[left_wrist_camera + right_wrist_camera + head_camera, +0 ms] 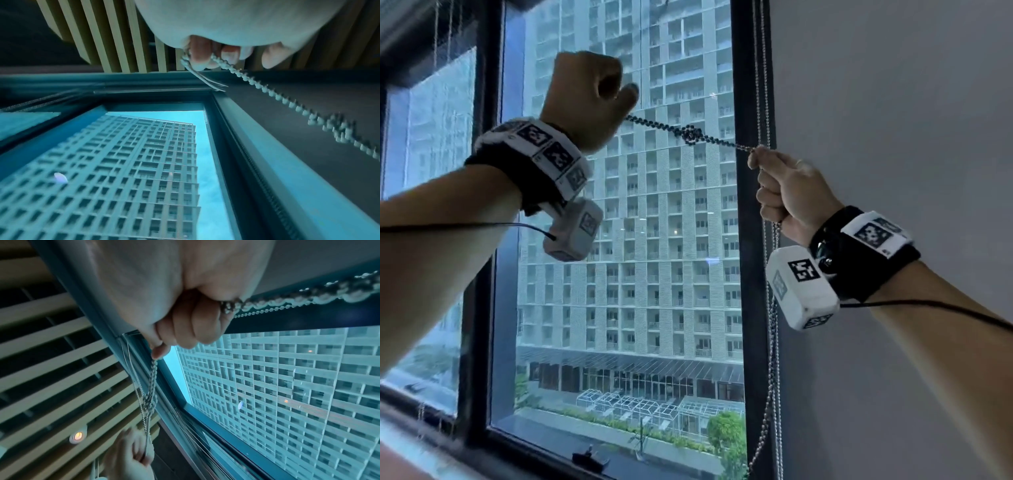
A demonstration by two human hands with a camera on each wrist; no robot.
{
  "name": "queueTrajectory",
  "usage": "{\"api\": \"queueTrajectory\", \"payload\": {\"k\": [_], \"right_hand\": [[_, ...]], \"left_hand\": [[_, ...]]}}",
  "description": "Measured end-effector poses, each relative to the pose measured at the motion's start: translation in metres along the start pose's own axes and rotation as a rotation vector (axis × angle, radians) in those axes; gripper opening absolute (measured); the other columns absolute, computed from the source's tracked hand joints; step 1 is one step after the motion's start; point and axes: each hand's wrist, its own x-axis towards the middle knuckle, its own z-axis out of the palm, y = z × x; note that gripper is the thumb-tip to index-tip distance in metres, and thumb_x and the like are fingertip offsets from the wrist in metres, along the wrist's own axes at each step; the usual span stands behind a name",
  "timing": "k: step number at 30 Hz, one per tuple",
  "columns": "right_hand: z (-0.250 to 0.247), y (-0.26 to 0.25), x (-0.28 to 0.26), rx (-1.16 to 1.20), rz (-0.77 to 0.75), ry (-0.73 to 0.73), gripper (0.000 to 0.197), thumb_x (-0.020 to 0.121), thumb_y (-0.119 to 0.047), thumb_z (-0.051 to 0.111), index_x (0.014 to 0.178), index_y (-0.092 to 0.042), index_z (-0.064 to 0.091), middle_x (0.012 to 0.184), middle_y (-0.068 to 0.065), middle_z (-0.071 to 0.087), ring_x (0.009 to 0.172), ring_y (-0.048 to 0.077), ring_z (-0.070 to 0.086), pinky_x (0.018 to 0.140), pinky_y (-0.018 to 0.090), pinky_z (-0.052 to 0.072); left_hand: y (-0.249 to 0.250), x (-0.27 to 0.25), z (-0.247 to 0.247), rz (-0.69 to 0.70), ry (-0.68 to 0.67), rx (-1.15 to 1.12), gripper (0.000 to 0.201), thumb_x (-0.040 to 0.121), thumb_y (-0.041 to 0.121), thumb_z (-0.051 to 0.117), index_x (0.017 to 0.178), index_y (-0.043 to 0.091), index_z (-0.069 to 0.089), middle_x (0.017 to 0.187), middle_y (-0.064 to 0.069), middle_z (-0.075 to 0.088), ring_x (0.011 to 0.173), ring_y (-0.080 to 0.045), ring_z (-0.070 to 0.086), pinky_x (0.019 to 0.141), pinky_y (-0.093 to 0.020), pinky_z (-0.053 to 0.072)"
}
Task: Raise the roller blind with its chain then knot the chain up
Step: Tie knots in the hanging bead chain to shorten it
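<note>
So going left to right here: the left hand (589, 92) is up in front of the window glass (619, 274), fist closed, grip holding the looped end of the bead chain (654, 124) with the thumb tucked against it. In the left wrist view you can see the beads wrapped round the fingertips (198, 53).

From there the doubled chain runs slightly down and to the right, pulled fairly straight, and about midway there's a knot (691, 134) that looks formed but still a bit open, not cinched down yet. Further right the right hand (786, 186) has its grip clenched on the other side of the chain, right in front of the dark window frame (751, 240), with the rest of the chain hanging down from the fist along the frame beside the grey wall (893, 102).

No blind fabric over this pane, so I'd guess the raising part is done and this is the tighten-the-knot stage.

What could go wrong imo: bead chain is slick, so if either hand eases off, the loose knot could just slide open again. Also pulling sideways too hard tugs the strands that run up to the roller, which might drag the blind back down or pop a chain link
</note>
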Motion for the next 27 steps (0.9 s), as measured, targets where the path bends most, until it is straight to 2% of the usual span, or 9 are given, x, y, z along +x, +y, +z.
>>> {"api": "queueTrajectory", "payload": {"k": [4, 6, 8, 10, 15, 18, 21, 24, 27], "right_hand": [[0.008, 0.002, -0.003, -0.011, 0.067, -0.11, 0.03, 0.103, -0.025, 0.039, 0.076, -0.019, 0.05, 0.048, -0.011, 0.021, 0.039, 0.006, 0.015, 0.034, 0.016, 0.018], [0.017, 0.008, -0.009, 0.0, 0.122, -0.169, 0.032, 0.104, -0.023, 0.036, 0.074, -0.018, 0.047, 0.049, -0.01, 0.022, 0.039, 0.007, 0.016, 0.036, 0.016, 0.017], [0.028, 0.02, -0.017, -0.002, 0.179, -0.208, 0.034, 0.104, -0.023, 0.036, 0.072, -0.017, 0.046, 0.048, -0.009, 0.024, 0.039, 0.007, 0.018, 0.036, 0.017, 0.018], [0.034, 0.035, -0.027, -0.006, 0.233, -0.202, 0.04, 0.103, -0.02, 0.036, 0.064, -0.017, 0.043, 0.047, -0.006, 0.026, 0.038, 0.009, 0.021, 0.037, 0.02, 0.018], [0.029, 0.077, -0.065, -0.019, 0.405, -0.158, 0.03, 0.102, -0.016, 0.037, 0.074, -0.01, 0.045, 0.056, 0.003, 0.038, 0.045, 0.013, 0.031, 0.041, 0.023, 0.031], [0.021, 0.109, -0.096, -0.034, 0.469, -0.162, 0.026, 0.102, -0.017, 0.038, 0.078, -0.01, 0.047, 0.065, 0.009, 0.047, 0.044, 0.012, 0.038, 0.042, 0.024, 0.038], [0.015, 0.134, -0.125, 0.012, 0.523, -0.162, 0.025, 0.103, -0.017, 0.037, 0.08, -0.009, 0.047, 0.065, 0.011, 0.047, 0.04, 0.01, 0.037, 0.041, 0.022, 0.037], [0.012, 0.148, -0.149, 0.041, 0.564, -0.174, 0.028, 0.103, -0.016, 0.037, 0.078, -0.007, 0.047, 0.055, 0.007, 0.054, 0.037, 0.009, 0.034, 0.038, 0.021, 0.034], [0.006, 0.162, -0.169, 0.066, 0.599, -0.215, 0.028, 0.102, -0.02, 0.039, 0.081, -0.004, 0.051, 0.059, 0.01, 0.041, 0.041, 0.01, 0.029, 0.039, 0.021, 0.03]], "left_hand": [[0.004, -0.012, 0.008, 0.071, -0.293, 0.217, 0.037, 0.086, 0.035, 0.042, 0.065, 0.007, 0.054, 0.062, -0.013, 0.058, 0.059, -0.024, 0.056, 0.076, -0.04, 0.052], [0.023, -0.031, 0.021, 0.253, -0.374, 0.261, 0.038, 0.081, 0.038, 0.038, 0.092, 0.011, 0.063, 0.084, -0.009, 0.068, 0.083, -0.025, 0.065, 0.1, -0.045, 0.04], [0.041, -0.058, 0.038, 0.411, -0.455, 0.198, 0.048, 0.076, 0.035, 0.041, 0.117, 0.017, 0.056, 0.104, -0.002, 0.067, 0.101, -0.021, 0.06, 0.106, -0.041, 0.03], [0.055, -0.087, 0.053, 0.477, -0.523, 0.076, 0.052, 0.077, 0.027, 0.044, 0.127, 0.014, 0.05, 0.108, -0.002, 0.064, 0.099, -0.019, 0.058, 0.105, -0.04, 0.033], [0.062, -0.14, 0.085, 0.419, -0.654, -0.072, 0.032, 0.083, 0.017, 0.052, 0.114, 0.009, 0.054, 0.093, -0.003, 0.069, 0.078, -0.016, 0.06, 0.086, -0.037, 0.049], [0.069, -0.178, 0.096, 0.438, -0.677, -0.029, 0.027, 0.081, 0.02, 0.056, 0.108, 0.012, 0.056, 0.095, -0.002, 0.069, 0.09, -0.019, 0.062, 0.105, -0.028, 0.033], [0.08, -0.216, 0.103, 0.467, -0.672, 0.074, 0.032, 0.076, 0.023, 0.056, 0.107, 0.016, 0.055, 0.102, -0.001, 0.069, 0.114, -0.022, 0.056, 0.114, -0.036, 0.024], [0.091, -0.246, 0.107, 0.43, -0.705, 0.1, 0.034, 0.075, 0.025, 0.051, 0.107, 0.016, 0.054, 0.1, -0.002, 0.069, 0.115, -0.025, 0.056, 0.113, -0.039, 0.024], [0.099, -0.27, 0.105, 0.395, -0.723, 0.167, 0.03, 0.078, 0.03, 0.046, 0.102, 0.017, 0.059, 0.089, 0.002, 0.069, 0.112, -0.023, 0.059, 0.117, -0.048, 0.016]]}}
